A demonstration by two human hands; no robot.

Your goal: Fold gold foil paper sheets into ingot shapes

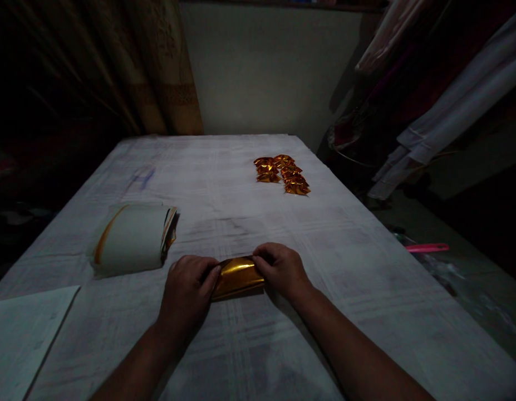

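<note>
A shiny gold foil paper (240, 277), rolled or folded into a flat strip, lies at the near middle of the cloth-covered table (224, 356). My left hand (191, 284) grips its left end, the thumb along the front edge. At the right end, my right hand (283, 270) pinches the upper corner between thumb and fingers. Farther off to the right sit several folded gold foil pieces (296, 185) in two short rows. To the left of my left hand is a folded stack of pale sheets (136, 239) with gold showing at its edges.
A white sheet or board (28, 334) lies at the table's left near corner. Clothes (445, 122) hang beyond the right edge, above a pink handle (427, 248). A curtain (166, 72) and a pale wall (274, 72) stand behind the table.
</note>
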